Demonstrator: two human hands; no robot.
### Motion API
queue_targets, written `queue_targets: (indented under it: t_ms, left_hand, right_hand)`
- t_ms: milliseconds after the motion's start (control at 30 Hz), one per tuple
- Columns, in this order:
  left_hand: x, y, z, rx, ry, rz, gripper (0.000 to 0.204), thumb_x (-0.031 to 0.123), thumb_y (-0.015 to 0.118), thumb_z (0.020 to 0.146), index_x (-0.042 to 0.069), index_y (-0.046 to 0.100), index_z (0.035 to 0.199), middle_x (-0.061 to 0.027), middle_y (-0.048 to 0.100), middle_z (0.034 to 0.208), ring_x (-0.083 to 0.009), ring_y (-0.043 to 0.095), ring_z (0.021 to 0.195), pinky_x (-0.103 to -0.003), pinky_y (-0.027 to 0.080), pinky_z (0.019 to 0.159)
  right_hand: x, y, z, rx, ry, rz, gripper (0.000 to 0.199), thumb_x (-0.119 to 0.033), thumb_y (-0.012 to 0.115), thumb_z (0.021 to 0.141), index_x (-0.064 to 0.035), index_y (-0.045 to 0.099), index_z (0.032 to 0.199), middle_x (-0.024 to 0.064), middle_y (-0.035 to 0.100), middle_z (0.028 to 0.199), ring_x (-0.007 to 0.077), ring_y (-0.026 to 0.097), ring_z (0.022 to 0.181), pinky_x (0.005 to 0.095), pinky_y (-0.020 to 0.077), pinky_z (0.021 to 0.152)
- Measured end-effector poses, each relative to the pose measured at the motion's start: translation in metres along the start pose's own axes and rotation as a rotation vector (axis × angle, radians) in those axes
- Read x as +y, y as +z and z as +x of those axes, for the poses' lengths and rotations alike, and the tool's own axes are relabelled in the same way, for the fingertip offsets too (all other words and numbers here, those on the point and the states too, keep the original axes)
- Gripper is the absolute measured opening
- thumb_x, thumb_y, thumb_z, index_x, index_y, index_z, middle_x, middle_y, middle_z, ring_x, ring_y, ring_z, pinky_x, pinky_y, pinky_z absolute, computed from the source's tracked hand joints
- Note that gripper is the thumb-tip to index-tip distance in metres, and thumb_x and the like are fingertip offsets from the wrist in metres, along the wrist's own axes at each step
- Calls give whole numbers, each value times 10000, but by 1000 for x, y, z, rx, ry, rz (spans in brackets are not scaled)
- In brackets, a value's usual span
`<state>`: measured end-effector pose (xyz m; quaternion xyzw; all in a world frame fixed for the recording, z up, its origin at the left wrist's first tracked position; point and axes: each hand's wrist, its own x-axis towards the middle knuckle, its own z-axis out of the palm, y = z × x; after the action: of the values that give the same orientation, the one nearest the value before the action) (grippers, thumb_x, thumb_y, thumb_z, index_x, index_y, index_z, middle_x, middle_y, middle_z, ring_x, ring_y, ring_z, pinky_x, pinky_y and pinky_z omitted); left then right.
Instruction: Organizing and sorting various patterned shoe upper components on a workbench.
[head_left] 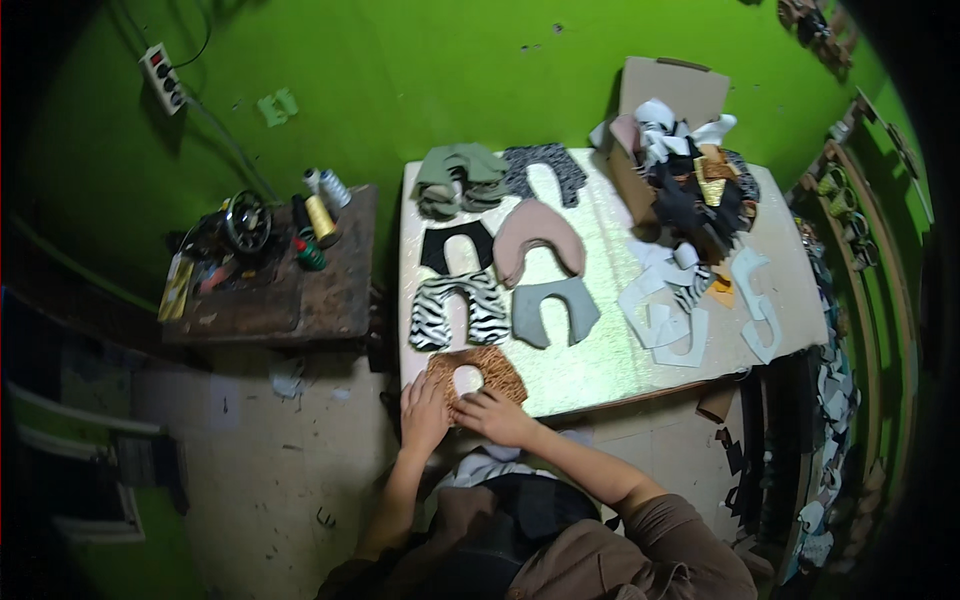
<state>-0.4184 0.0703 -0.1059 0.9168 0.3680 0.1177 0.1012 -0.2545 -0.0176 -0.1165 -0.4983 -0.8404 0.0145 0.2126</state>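
Note:
A brown leopard-print U-shaped fabric piece [503, 378] lies at the near left edge of the table, its opening toward me. My left hand [424, 414] rests along its left side, fingers stretched forward. Across its right leg lies my right hand [497, 416], fingers extended toward the inner curve; its thumb is hidden. Just beyond sit a zebra-print U-shaped piece [432, 313] and a grey one [577, 304]. Farther back are a black piece [437, 245], a pink one [517, 228], a green stack [452, 164] and a speckled grey stack [563, 165].
A cardboard box [632, 183] full of fabric scraps stands at the table's back right. White cut pieces [688, 335] lie before it. To the left is a sewing machine [247, 225] on a wooden table [340, 290] with thread cones [320, 220]. A shelf rack [868, 300] lines the right.

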Motion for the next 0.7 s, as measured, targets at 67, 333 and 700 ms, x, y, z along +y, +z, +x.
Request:
queue_targets:
  t_ms: [67, 333, 700]
  left_hand:
    - [4, 2, 3, 70, 6, -1, 371, 108, 521, 801, 21, 525, 1162, -140, 485, 1245, -319, 383, 1235, -467, 273, 1025]
    - [76, 10, 45, 125, 61, -198, 382, 94, 505, 799, 3, 493, 1170, -189, 472, 1209, -358, 386, 1198, -481, 264, 1017]
    - [232, 60, 131, 6, 237, -408, 371, 80, 534, 781, 29, 505, 1148, -157, 514, 1121, -330, 475, 1072, -422, 347, 940]
  right_hand:
    - [5, -4, -3, 64, 2, 113, 332, -133, 517, 747, -91, 585, 1069, 93, 521, 1187, 261, 474, 1116, 398, 359, 956]
    - [66, -62, -54, 462, 594, 145, 240, 14, 581, 662, -60, 618, 888, 114, 576, 1015, 301, 541, 963, 391, 415, 837]
    - [145, -120, -167, 501, 731, 118, 265, 46, 534, 659, -60, 621, 886, 90, 571, 933, 288, 545, 890, 379, 415, 806]
